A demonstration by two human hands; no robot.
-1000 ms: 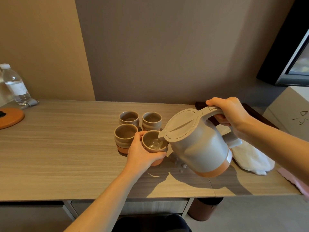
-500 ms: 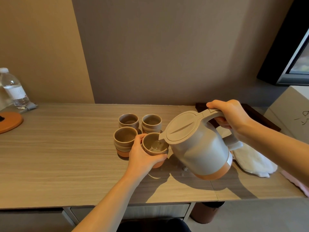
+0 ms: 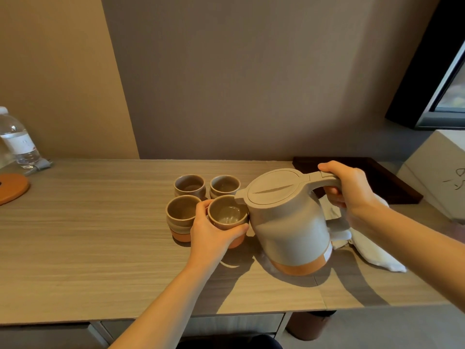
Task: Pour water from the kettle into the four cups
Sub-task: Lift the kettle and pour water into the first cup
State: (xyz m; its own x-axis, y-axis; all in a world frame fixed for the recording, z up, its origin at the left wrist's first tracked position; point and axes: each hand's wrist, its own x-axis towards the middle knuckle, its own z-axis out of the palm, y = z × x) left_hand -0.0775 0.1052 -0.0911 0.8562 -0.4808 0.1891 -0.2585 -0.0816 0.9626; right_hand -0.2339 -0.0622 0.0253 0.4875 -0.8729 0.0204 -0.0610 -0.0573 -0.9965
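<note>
Right hand (image 3: 352, 192): we are curling it round the handle of the kettle (image 3: 289, 222), thumb lying along the top. The kettle is tilting slightly toward the cups with its lid down and its spout reaching the rim of the near-right cup (image 3: 227, 215). Its orange base is sitting low over the table (image 3: 88, 235). We are unable to tell whether it is touching the wood or hanging just above.

Left hand (image 3: 214, 230): we are clasping the near-right cup from the front, thumb on its left side, fingers wrapping round its right side below the rim. The cup is standing upright on the table, a little water glinting at its bottom.

The four cups are standing in a tight square mid-table. The near-left cup (image 3: 182, 212) is sitting just beside the held one, with our thumb between them. The far-left cup (image 3: 189, 185) and far-right cup (image 3: 224, 185) are standing close together behind. We are not making out their contents.

A white cloth (image 3: 372, 250) is lying right of the kettle, partly behind it. A dark tray (image 3: 392, 182) is lying beyond the right hand, near the wall. At far left a bottle (image 3: 18, 142) is standing by the wall, an orange disc (image 3: 12, 187) near it.
</note>
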